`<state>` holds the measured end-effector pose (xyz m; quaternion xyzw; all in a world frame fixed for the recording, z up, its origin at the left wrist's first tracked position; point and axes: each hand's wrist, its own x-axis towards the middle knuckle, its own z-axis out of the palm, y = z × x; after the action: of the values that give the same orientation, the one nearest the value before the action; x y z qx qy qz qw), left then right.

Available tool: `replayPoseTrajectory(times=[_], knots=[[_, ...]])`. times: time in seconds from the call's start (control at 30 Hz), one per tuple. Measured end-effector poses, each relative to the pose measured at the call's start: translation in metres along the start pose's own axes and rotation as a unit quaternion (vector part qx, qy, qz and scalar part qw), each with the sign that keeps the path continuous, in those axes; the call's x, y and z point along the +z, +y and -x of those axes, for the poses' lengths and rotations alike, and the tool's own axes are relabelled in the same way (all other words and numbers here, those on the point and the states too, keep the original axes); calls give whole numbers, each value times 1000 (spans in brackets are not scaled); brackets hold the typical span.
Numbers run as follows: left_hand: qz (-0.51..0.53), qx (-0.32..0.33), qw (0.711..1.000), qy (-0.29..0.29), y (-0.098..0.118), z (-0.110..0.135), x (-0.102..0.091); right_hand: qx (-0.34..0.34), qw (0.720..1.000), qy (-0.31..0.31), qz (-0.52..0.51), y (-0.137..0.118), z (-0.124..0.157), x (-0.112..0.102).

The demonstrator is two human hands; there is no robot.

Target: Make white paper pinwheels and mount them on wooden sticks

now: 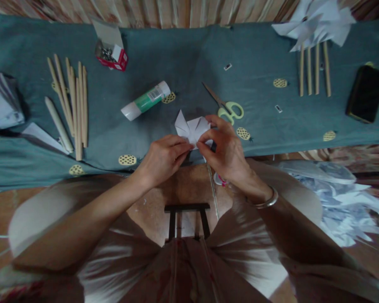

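Right now, you are pinching a folded white paper pinwheel [193, 126] near the front edge of the table, your left hand [164, 156] and right hand [225, 148] both closing on its lower edge, fingertips nearly meeting. Its pointed corners are standing up, crisp and matte. Just beyond, a cylindrical glue stick [147, 100] is lying aslant, its green-and-white label showing a barcode and print too small to read. Scissors [230, 110] with pale green loop handles are resting just past your right hand. Farther left, a small red carton [113, 59] is standing with its flap up, its lettering illegible, and shiny metal pieces are filling it. Smooth, round wooden sticks [77, 101] are lying bunched beside it, and a stack of white paper [2, 101] is sitting at the far left. Toward the far right, white paper pinwheels [318, 25] are clustering over four sticks, beside a dark, glossy smartphone [366, 93]. Yellow pineapple prints are dotting the blue-green tablecloth [255, 50], whose fabric is wrinkling softly.
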<state>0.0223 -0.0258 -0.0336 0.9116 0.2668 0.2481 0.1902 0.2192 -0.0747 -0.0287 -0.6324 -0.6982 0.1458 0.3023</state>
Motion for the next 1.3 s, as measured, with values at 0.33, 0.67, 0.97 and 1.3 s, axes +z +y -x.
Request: replayPoseTrajectory(times=[0.33,0.67,0.97,1.3], knots=[[24,-35,999,-22,1,-2,-2,-22,1000,-5,17,-4,3,-4],[25,-30,999,-24,1,-2,-3,-55,995,-39,69,-5,7,0],[16,-30,999,-23,1,-3,-3,-89,994,-30,50,-5,9,11],[-11,-14,999,-39,5,-4,-4,-101,989,-33,98,-4,7,14]])
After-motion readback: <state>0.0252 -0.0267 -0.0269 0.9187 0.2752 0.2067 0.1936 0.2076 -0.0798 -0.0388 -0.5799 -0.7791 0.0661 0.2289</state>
